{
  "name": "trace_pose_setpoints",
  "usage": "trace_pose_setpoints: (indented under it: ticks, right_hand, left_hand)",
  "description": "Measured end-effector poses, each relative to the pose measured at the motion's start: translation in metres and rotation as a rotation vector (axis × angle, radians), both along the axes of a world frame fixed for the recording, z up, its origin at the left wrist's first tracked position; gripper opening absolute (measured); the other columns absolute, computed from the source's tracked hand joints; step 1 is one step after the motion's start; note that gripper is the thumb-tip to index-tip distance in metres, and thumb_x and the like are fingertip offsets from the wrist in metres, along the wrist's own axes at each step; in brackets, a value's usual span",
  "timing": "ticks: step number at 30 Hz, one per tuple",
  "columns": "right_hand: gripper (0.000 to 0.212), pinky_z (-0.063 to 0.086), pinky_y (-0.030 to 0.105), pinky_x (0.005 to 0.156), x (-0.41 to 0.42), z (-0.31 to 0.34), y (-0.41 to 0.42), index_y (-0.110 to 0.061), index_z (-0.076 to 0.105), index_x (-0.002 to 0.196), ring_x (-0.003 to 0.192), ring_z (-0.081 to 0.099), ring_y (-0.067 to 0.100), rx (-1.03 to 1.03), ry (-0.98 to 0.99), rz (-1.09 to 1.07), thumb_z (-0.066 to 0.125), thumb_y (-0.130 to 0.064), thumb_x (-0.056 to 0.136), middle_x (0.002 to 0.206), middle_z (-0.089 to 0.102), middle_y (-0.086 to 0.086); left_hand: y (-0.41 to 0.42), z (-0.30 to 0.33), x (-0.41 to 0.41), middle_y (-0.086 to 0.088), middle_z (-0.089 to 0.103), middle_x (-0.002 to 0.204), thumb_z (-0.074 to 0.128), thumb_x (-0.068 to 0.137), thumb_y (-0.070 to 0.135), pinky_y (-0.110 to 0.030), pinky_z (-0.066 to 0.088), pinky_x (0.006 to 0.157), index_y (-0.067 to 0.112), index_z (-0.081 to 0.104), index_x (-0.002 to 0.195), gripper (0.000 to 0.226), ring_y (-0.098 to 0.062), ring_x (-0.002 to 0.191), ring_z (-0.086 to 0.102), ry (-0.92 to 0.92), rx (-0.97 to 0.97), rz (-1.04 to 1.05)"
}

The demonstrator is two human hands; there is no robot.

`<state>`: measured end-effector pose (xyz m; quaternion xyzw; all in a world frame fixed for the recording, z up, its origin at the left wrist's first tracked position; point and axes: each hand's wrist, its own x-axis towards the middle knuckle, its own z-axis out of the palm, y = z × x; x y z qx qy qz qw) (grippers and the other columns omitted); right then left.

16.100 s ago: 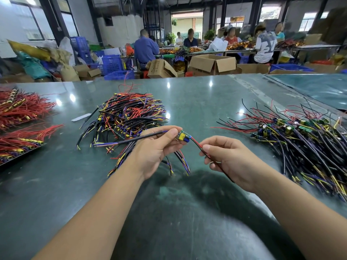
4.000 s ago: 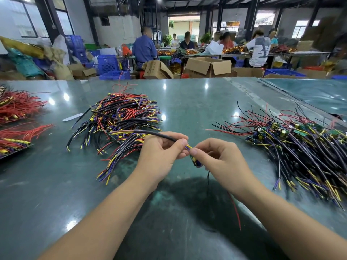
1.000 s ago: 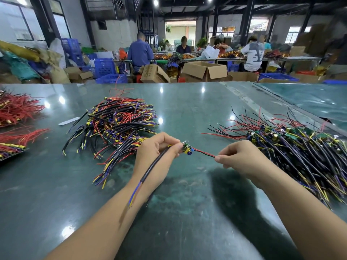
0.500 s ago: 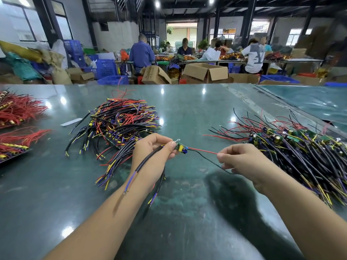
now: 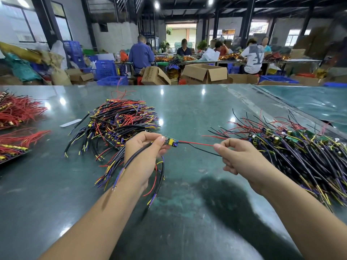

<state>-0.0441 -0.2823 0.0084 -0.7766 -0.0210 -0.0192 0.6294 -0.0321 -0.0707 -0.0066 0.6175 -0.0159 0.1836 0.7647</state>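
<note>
wires (image 5: pixel 120 124) L, boards (image 5: pixel 293 145) R, module (image 5: pixel 171 142) betw.

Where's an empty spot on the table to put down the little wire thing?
Bare table lies between the mixed wire pile and the black wire pile, toward the far edge. More lies along the near edge. It is crowded at the red wires on the left edge.

Two hands (image 5: pixel 142 158), one board (image 5: pixel 171 142), four wire heaps (image 5: pixel 122 119)

Small green circuit board (image 5: pixel 171 142) with a yellow part, held level in mid-air. Trails a red wire (image 5: pixel 195 143) and a black wire (image 5: pixel 203 151) rightward, stretched almost straight. Trails a black sheathed cable (image 5: pixel 139 154) back-left, blue and yellow cores bared.
</note>
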Motion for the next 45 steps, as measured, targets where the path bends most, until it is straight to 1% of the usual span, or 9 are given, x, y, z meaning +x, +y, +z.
trace_pose_setpoints:
  ticks: [7, 10, 14, 20, 27, 31, 34, 40, 45]
  right_hand:
    - [0.026, 0.034, 0.02, 0.039, 0.008, -0.005, -0.001, -0.015, 0.055, 0.064, 0.039, 0.038, 0.013, 0.123, -0.318, -0.186, 0.073, -0.021, 0.082, 0.046, 0.047, -0.002]
    - [0.025, 0.036, 0.021, 0.042, 0.006, -0.002, 0.0, -0.02, 0.059, 0.058, 0.036, 0.04, 0.013, 0.205, -0.447, -0.168, 0.076, -0.026, 0.076, 0.044, 0.049, 0.0]
    - [0.022, 0.043, 0.016, 0.053, 0.004, -0.001, 0.0, -0.013, 0.058, 0.066, 0.038, 0.046, 0.014, 0.265, -0.445, -0.036, 0.069, -0.03, 0.076, 0.045, 0.053, 0.0]
    - [0.02, 0.039, 0.017, 0.045, 0.007, -0.002, -0.015, -0.014, 0.061, 0.069, 0.04, 0.046, 0.009, -0.086, -0.558, -0.179, 0.068, -0.022, 0.086, 0.048, 0.054, -0.003]
    - [0.018, 0.04, 0.019, 0.045, 0.011, 0.0, -0.015, -0.007, 0.065, 0.069, 0.04, 0.044, 0.012, 0.138, -0.389, -0.114, 0.071, -0.018, 0.082, 0.045, 0.052, -0.001]
    - [0.013, 0.056, 0.023, 0.067, 0.006, -0.001, -0.011, -0.01, 0.065, 0.079, 0.056, 0.063, 0.016, 0.336, -0.308, 0.116, 0.062, -0.023, 0.081, 0.06, 0.063, 0.002]
    - [0.011, 0.055, 0.027, 0.073, 0.007, -0.003, -0.009, -0.01, 0.064, 0.082, 0.061, 0.069, 0.022, 0.249, -0.377, 0.052, 0.057, -0.01, 0.09, 0.062, 0.067, 0.003]
    - [0.017, 0.046, 0.01, 0.063, 0.016, -0.01, -0.01, -0.015, 0.063, 0.077, 0.059, 0.07, 0.014, 0.084, -0.507, -0.148, 0.058, -0.011, 0.093, 0.061, 0.067, -0.005]
    - [0.009, 0.043, 0.01, 0.066, 0.015, -0.03, -0.001, -0.019, 0.063, 0.084, 0.066, 0.062, -0.001, -0.283, -0.601, -0.278, 0.061, -0.017, 0.092, 0.067, 0.066, -0.009]
  left_hand:
    - [0.0, 0.002, 0.0, -0.004, 0.071, 0.066, 0.058, 0.088, -0.006, -0.018, 0.055, 0.058, 0.003, 0.059, 0.082, 0.01, -0.012, 0.06, 0.069, 0.057, -0.12, -0.075]
    - [0.002, 0.004, 0.001, -0.005, 0.072, 0.067, 0.057, 0.088, -0.005, -0.018, 0.055, 0.057, 0.002, 0.059, 0.083, 0.009, -0.013, 0.059, 0.07, 0.085, -0.215, -0.111]
    - [0.006, 0.005, 0.002, -0.007, 0.072, 0.067, 0.056, 0.089, -0.004, -0.017, 0.055, 0.056, 0.0, 0.059, 0.087, 0.006, -0.014, 0.059, 0.07, 0.101, -0.292, -0.12]
    - [0.006, 0.008, 0.001, -0.009, 0.073, 0.071, 0.056, 0.088, -0.002, -0.018, 0.055, 0.055, 0.001, 0.06, 0.087, 0.006, -0.017, 0.062, 0.071, 0.125, -0.293, -0.209]
    - [0.01, 0.011, 0.0, -0.009, 0.073, 0.072, 0.057, 0.087, -0.001, -0.017, 0.054, 0.054, 0.001, 0.06, 0.087, 0.004, -0.016, 0.063, 0.072, 0.14, -0.274, -0.225]
    - [0.013, 0.011, 0.002, -0.008, 0.072, 0.068, 0.053, 0.09, -0.004, -0.016, 0.054, 0.054, 0.001, 0.06, 0.084, 0.01, -0.015, 0.06, 0.071, 0.134, -0.322, -0.176]
    - [0.013, 0.011, 0.003, -0.008, 0.072, 0.068, 0.052, 0.09, -0.004, -0.016, 0.053, 0.055, 0.002, 0.059, 0.085, 0.011, -0.015, 0.061, 0.071, 0.117, -0.336, -0.173]
    - [0.009, 0.011, 0.001, -0.01, 0.073, 0.073, 0.053, 0.089, -0.003, -0.017, 0.055, 0.059, 0.003, 0.058, 0.083, 0.011, -0.017, 0.066, 0.072, 0.096, -0.334, -0.23]
    - [0.011, 0.013, 0.003, -0.008, 0.074, 0.073, 0.054, 0.088, -0.001, -0.015, 0.054, 0.055, 0.004, 0.06, 0.09, 0.008, -0.017, 0.065, 0.072, 0.118, -0.427, -0.213]
